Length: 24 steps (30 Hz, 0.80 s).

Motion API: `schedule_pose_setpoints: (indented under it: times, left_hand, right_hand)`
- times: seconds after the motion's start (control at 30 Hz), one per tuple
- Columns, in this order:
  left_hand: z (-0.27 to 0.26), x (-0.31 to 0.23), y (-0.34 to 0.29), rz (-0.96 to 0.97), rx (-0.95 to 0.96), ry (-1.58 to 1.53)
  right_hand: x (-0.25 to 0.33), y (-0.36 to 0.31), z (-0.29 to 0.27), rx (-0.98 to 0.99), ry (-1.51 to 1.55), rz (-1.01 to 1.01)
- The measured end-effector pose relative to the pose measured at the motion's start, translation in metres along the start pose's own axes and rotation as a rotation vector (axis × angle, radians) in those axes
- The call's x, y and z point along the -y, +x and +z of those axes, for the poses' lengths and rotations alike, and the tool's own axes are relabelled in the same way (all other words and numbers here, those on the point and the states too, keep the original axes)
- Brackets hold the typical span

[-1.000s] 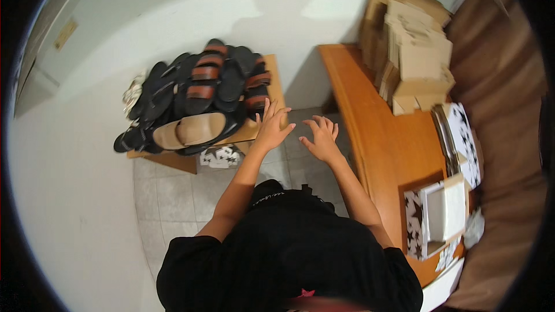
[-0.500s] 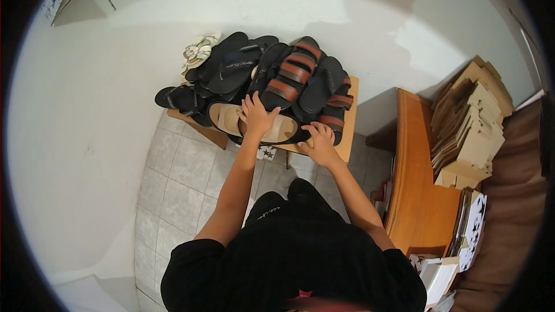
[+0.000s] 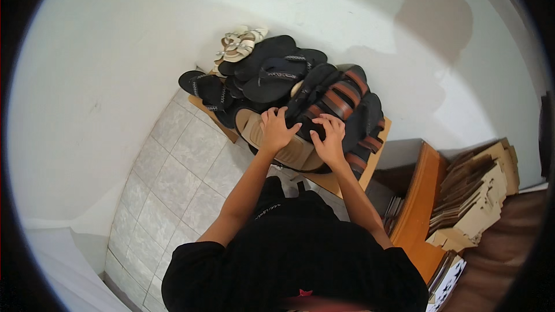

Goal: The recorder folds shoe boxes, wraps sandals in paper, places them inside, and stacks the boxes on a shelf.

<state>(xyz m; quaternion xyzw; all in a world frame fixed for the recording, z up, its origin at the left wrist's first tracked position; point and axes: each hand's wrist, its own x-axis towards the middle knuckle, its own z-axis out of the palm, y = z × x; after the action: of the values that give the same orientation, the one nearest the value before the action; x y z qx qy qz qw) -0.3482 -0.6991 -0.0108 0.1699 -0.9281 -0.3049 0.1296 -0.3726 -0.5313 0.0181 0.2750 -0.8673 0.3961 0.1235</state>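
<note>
A heap of dark footwear covers a small wooden table. My left hand (image 3: 278, 131) lies over a beige-lined shoe (image 3: 300, 154) at the near edge, fingers spread, fingertips against the near end of a black sandal (image 3: 304, 97). Beside it, my right hand (image 3: 331, 138) has bent but parted fingers at the near end of a black sandal with brown straps (image 3: 339, 99). Neither hand visibly lifts anything. What lies under the fingertips is partly hidden.
Black flip-flops (image 3: 274, 79) and cream strappy sandals (image 3: 239, 45) lie at the heap's far left. The table's bare edge (image 3: 370, 167) shows at right. An orange-brown wooden cabinet (image 3: 419, 196) bears folded cardboard (image 3: 474, 190). White walls stand behind and left.
The view has turned, shifting the heap rightward and down. My right hand has gone from the beige-lined shoe's right end to the brown-strapped sandal's near end. My left hand has shifted slightly along the shoe.
</note>
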Motion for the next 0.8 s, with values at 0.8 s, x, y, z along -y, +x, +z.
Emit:
schedule_pose_setpoints:
  times: [0.8]
  left_hand:
    - [-0.082,0.202,0.263,-0.557,0.41,-0.792]
  right_hand:
    - [0.057,0.215,0.249,0.197,-0.102,0.168]
